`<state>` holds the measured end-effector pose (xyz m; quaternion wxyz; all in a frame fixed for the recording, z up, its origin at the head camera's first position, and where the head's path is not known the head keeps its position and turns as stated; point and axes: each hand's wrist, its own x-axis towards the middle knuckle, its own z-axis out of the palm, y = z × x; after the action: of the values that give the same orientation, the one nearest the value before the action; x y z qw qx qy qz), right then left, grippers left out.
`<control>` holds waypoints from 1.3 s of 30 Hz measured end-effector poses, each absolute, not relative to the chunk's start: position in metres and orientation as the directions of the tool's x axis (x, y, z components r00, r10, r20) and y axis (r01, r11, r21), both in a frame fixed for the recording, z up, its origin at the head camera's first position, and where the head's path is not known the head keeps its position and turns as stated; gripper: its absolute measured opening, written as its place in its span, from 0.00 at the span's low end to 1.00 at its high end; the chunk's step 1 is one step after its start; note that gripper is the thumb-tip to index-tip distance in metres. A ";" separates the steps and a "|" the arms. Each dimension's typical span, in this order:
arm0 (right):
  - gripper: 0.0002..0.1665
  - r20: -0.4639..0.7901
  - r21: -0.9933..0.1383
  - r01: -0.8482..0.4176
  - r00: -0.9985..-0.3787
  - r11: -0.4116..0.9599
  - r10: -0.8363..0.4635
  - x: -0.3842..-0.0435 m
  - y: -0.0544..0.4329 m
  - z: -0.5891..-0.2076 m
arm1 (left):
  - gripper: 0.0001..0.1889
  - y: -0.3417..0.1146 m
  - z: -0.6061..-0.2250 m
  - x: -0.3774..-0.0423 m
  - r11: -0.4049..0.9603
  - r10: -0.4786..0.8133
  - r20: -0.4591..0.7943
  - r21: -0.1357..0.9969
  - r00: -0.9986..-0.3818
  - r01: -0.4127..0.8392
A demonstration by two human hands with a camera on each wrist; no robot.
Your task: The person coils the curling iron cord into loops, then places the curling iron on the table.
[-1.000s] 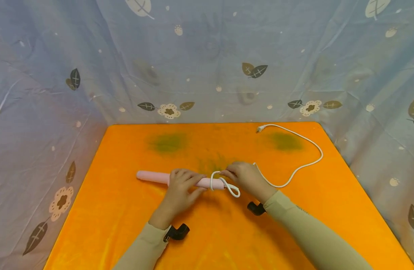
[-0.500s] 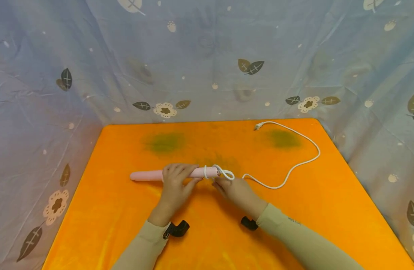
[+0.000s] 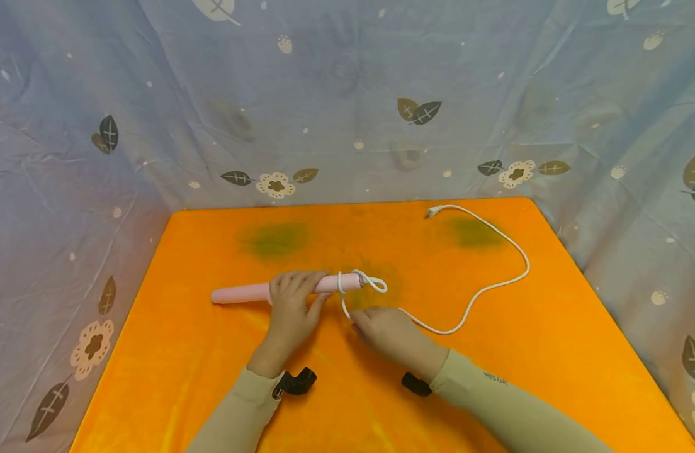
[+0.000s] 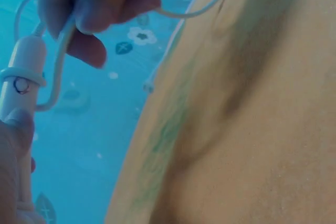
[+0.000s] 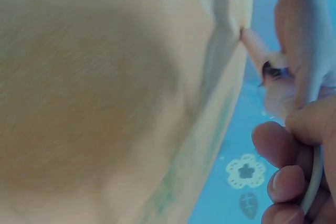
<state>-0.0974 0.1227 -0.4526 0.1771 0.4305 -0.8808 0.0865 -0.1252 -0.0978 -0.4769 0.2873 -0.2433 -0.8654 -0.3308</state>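
Note:
A pink curling iron [image 3: 242, 293] lies crosswise over the table, its barrel pointing left. My left hand [image 3: 291, 308] grips it around the handle, thumb on the near side. White power cord [image 3: 483, 288] leaves the handle's right end in a small loop and passes once around the handle. Below that wrap, my right hand [image 3: 398, 333] pinches the cord. The left wrist view shows the wrap beside a round button on the handle [image 4: 21, 98], with the right fingers [image 4: 100, 6] on the cord. In the right wrist view, cord [image 5: 315, 179] runs through curled fingers.
The cord's free part curves across the right side of the orange-covered table [image 3: 347, 409] to a plug [image 3: 432, 212] near the back edge. Patterned grey-blue curtain [image 3: 347, 82] encloses the back and sides. Black wrist mounts [image 3: 299, 382] sit at both cuffs.
The right hand has moved from behind the handle's end down to its near side, drawing the cord around. The curling iron has shifted slightly left, its right end tilting away.

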 end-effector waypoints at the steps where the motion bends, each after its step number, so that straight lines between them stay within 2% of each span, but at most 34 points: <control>1: 0.12 0.388 0.007 -0.796 -0.555 0.605 -0.735 -0.096 0.122 -0.450 | 0.21 -0.098 -0.478 -0.125 0.663 0.235 0.651 0.436 -0.722 0.609; 9: 0.14 0.456 0.007 -0.852 -0.464 0.524 -0.760 -0.095 0.116 -0.431 | 0.20 -0.099 -0.484 -0.125 0.696 0.293 0.555 0.435 -0.779 0.572; 15: 0.11 0.513 0.053 -0.861 -0.411 0.506 -0.753 -0.104 0.117 -0.411 | 0.19 -0.098 -0.488 -0.122 0.703 0.323 0.545 0.410 -0.774 0.582; 27: 0.12 0.466 0.031 -0.848 -0.456 0.529 -0.758 -0.114 0.119 -0.386 | 0.19 -0.098 -0.487 -0.117 0.698 0.369 0.547 0.370 -0.751 0.613; 39: 0.08 0.424 -0.055 -0.814 -0.543 0.578 -0.725 -0.138 0.128 -0.371 | 0.17 -0.093 -0.494 -0.109 0.692 0.437 0.511 0.334 -0.740 0.640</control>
<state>-0.1376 0.1280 -0.3714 0.1809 0.4426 -0.8695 0.1240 -0.1090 -0.0931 -0.4940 0.2004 -0.2998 -0.8978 -0.2529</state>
